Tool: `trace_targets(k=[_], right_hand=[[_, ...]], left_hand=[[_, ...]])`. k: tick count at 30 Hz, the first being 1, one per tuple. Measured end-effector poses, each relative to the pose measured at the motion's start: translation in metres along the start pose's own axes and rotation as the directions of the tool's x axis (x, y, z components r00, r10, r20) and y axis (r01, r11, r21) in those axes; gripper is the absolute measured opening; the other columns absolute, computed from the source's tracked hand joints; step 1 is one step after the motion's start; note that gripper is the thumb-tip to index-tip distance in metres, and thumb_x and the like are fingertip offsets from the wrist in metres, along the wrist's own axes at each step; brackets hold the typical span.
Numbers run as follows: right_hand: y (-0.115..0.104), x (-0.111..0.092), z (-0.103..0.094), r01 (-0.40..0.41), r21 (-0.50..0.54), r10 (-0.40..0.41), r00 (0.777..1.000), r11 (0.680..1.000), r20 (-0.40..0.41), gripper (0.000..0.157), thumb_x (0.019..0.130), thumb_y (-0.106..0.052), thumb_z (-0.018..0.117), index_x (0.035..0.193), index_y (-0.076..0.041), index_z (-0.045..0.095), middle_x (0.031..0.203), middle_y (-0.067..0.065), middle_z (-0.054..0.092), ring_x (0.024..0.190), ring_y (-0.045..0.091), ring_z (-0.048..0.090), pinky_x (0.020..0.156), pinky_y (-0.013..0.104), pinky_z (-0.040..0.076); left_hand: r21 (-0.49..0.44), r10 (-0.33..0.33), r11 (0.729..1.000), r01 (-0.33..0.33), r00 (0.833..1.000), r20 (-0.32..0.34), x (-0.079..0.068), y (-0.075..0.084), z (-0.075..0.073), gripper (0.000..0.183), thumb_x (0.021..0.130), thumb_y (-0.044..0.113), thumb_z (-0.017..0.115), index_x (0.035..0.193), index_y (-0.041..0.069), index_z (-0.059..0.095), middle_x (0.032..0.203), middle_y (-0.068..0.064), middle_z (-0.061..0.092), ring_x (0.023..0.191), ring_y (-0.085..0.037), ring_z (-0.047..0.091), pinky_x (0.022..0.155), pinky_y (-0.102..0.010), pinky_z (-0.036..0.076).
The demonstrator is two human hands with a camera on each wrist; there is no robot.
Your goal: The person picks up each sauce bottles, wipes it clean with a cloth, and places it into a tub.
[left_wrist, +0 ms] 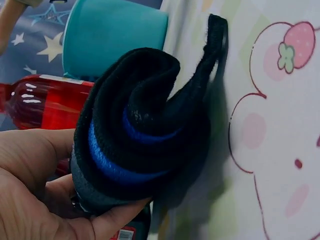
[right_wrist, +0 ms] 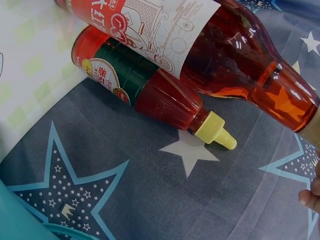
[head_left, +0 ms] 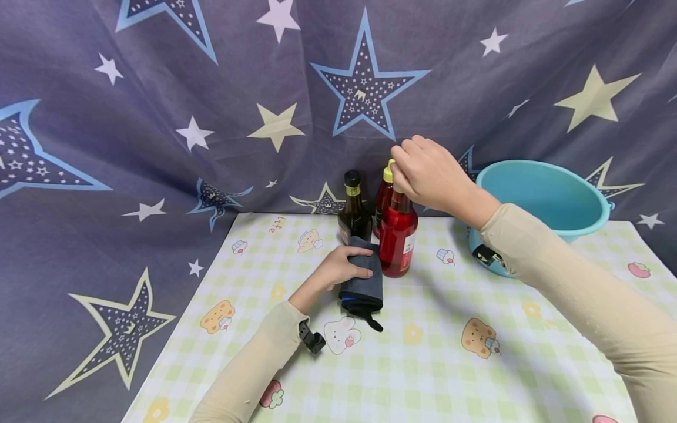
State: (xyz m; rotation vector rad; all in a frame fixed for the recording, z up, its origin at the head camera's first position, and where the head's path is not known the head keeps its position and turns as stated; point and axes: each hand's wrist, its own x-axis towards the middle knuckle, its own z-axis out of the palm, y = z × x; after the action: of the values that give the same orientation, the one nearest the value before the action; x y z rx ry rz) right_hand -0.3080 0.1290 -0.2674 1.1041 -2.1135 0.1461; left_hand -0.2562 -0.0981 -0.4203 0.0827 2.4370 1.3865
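Observation:
My left hand [head_left: 341,267] grips a rolled dark grey cloth [head_left: 365,285] that stands upright on the table. The left wrist view shows the roll's end, with blue stripes between dark layers and a black loop [left_wrist: 212,45]. My right hand [head_left: 425,173] holds the top of a tall bottle of red liquid [head_left: 396,238], its fingers covering the cap area. The bottle is upright, right beside the cloth. Just behind it stands a sauce bottle with a yellow nozzle cap [right_wrist: 212,131]. A dark bottle with a black cap [head_left: 355,214] stands behind the cloth.
At the right back stands a teal bucket [head_left: 550,197], partly behind my right forearm. A checked tablecloth [head_left: 423,376] with cartoon prints covers the table. Behind its far edge hangs a dark curtain [head_left: 444,35] with stars. A black strap device [head_left: 312,338] is on my left wrist.

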Motion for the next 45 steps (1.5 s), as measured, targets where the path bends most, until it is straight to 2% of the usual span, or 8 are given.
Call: trace_targets(k=[6,14,17,22,27,37,41,45], right_hand=[[-0.001,0.0,0.001,-0.004,0.003,0.004,1.0,1.0,-0.005,0.027,0.103,-0.018,0.04,0.082,-0.003,0.049,0.072,0.013,0.044,0.065,0.028,0.038,0.064,0.037,0.03],[0.0,-0.001,0.001,-0.012,0.006,0.012,1.0,1.0,-0.012,0.027,0.103,-0.018,0.041,0.082,-0.003,0.049,0.071,0.013,0.044,0.065,0.028,0.038,0.064,0.036,0.03],[0.0,-0.001,0.002,-0.011,0.009,0.011,1.0,1.0,-0.021,0.027,0.103,-0.018,0.041,0.082,-0.003,0.049,0.071,0.013,0.044,0.064,0.028,0.037,0.063,0.036,0.03],[0.0,-0.001,0.002,-0.01,0.014,0.01,1.0,1.0,-0.027,0.027,0.103,-0.019,0.041,0.083,-0.002,0.049,0.071,0.013,0.044,0.064,0.028,0.038,0.063,0.037,0.03],[0.0,-0.002,0.003,-0.013,0.014,0.014,0.999,1.0,-0.034,0.028,0.104,-0.018,0.041,0.082,-0.002,0.05,0.071,0.012,0.043,0.065,0.028,0.038,0.063,0.037,0.031],[-0.001,-0.002,0.007,0.006,0.016,-0.005,0.997,1.0,-0.072,0.026,0.103,-0.015,0.044,0.083,0.0,0.05,0.071,0.013,0.043,0.064,0.029,0.038,0.063,0.04,0.034],[-0.001,-0.002,0.007,0.005,0.013,-0.004,0.997,1.0,-0.08,0.027,0.104,-0.016,0.043,0.082,-0.001,0.05,0.07,0.012,0.043,0.064,0.029,0.038,0.062,0.039,0.034],[0.0,-0.002,0.007,0.002,0.012,-0.001,0.997,1.0,-0.082,0.028,0.104,-0.016,0.042,0.082,-0.001,0.05,0.071,0.012,0.043,0.065,0.029,0.038,0.063,0.039,0.034]], left_hand=[[-0.01,0.029,1.0,-0.029,0.999,0.021,-0.012,0.005,-0.014,0.049,0.085,0.01,0.082,0.132,0.022,0.071,0.149,-0.017,0.052,0.117,-0.03,0.061,0.086,-0.034,0.053],[-0.103,0.196,0.975,-0.199,0.98,-0.036,-0.03,0.035,-0.043,0.051,0.086,0.01,0.081,0.134,0.023,0.07,0.146,-0.011,0.056,0.114,-0.025,0.063,0.087,-0.031,0.053],[-0.137,0.349,0.924,-0.358,0.933,-0.082,-0.034,0.049,-0.053,0.05,0.089,0.011,0.079,0.136,0.023,0.068,0.146,-0.003,0.058,0.117,-0.022,0.064,0.088,-0.029,0.054],[-0.262,0.535,0.777,-0.572,0.82,-0.204,-0.034,0.067,-0.055,0.052,0.092,0.006,0.075,0.141,0.018,0.063,0.146,-0.001,0.058,0.12,-0.023,0.064,0.089,-0.029,0.057],[-0.352,0.562,0.684,-0.639,0.769,-0.304,-0.027,0.079,-0.041,0.054,0.092,0.006,0.074,0.143,0.019,0.061,0.147,-0.002,0.055,0.12,-0.024,0.063,0.091,-0.03,0.056],[-0.509,0.559,0.574,-0.641,0.762,-0.328,-0.004,0.079,-0.015,0.055,0.094,0.0,0.068,0.145,0.014,0.056,0.149,-0.001,0.052,0.121,-0.02,0.06,0.091,-0.027,0.055],[-0.527,0.559,0.572,-0.629,0.769,-0.311,-0.001,0.079,-0.012,0.055,0.094,0.0,0.068,0.146,0.015,0.055,0.149,-0.001,0.051,0.122,-0.019,0.059,0.092,-0.027,0.054],[-0.454,0.577,0.607,-0.653,0.754,-0.313,0.001,0.079,-0.012,0.056,0.094,0.002,0.069,0.146,0.018,0.055,0.149,0.001,0.051,0.124,-0.017,0.056,0.096,-0.027,0.05]])
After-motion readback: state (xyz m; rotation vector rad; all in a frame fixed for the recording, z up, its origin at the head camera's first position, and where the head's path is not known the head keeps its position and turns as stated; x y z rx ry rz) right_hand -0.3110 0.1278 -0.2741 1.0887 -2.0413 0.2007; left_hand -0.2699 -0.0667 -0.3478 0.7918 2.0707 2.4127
